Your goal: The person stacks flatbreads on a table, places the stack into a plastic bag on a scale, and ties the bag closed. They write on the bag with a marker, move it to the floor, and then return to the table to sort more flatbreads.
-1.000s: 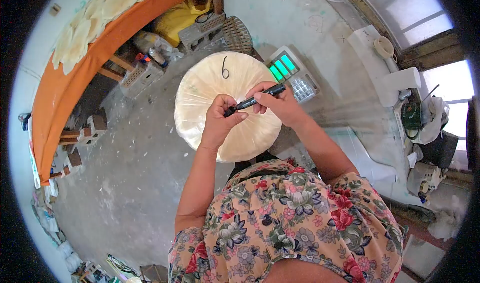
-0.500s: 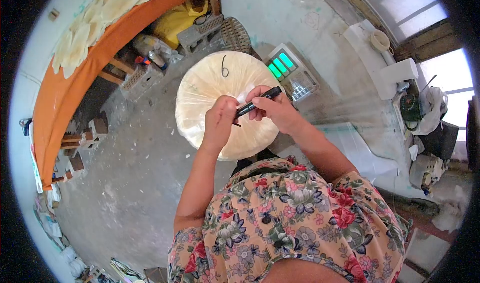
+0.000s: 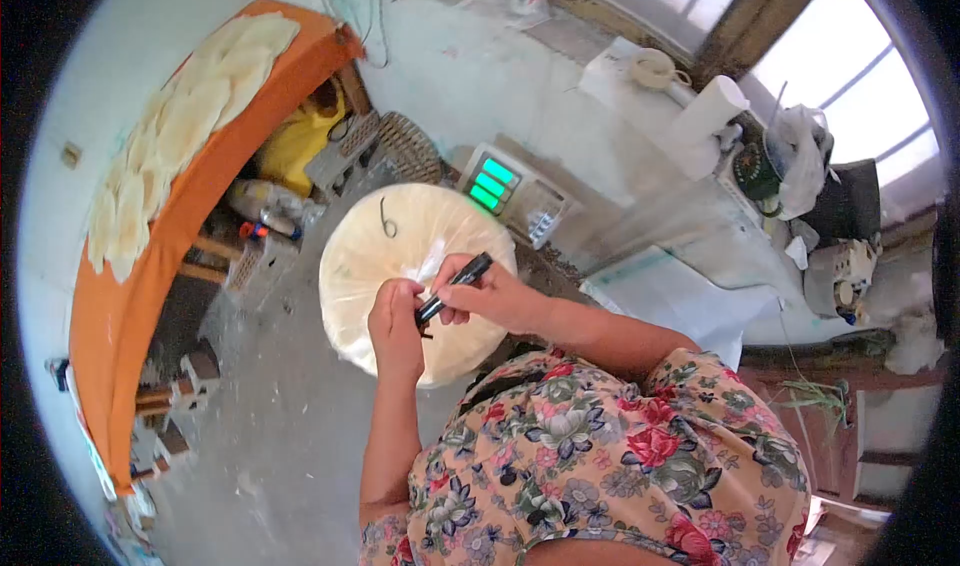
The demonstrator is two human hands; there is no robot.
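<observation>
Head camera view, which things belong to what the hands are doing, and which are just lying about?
In use: marker, gripped by the right hand and left hand; wrapped round stack under them.
Lying about: scale; orange table; woven basket; yellow bag; paper roll.

A scale (image 3: 497,188) glows green, a woven basket (image 3: 408,148) near it. Over on the orange cloth (image 3: 150,256), pale flat rounds (image 3: 190,116) lie spread out. A yellow sack (image 3: 295,146) sits beneath that cloth, and a white roll (image 3: 712,109) stands upright near the window (image 3: 850,76).
</observation>
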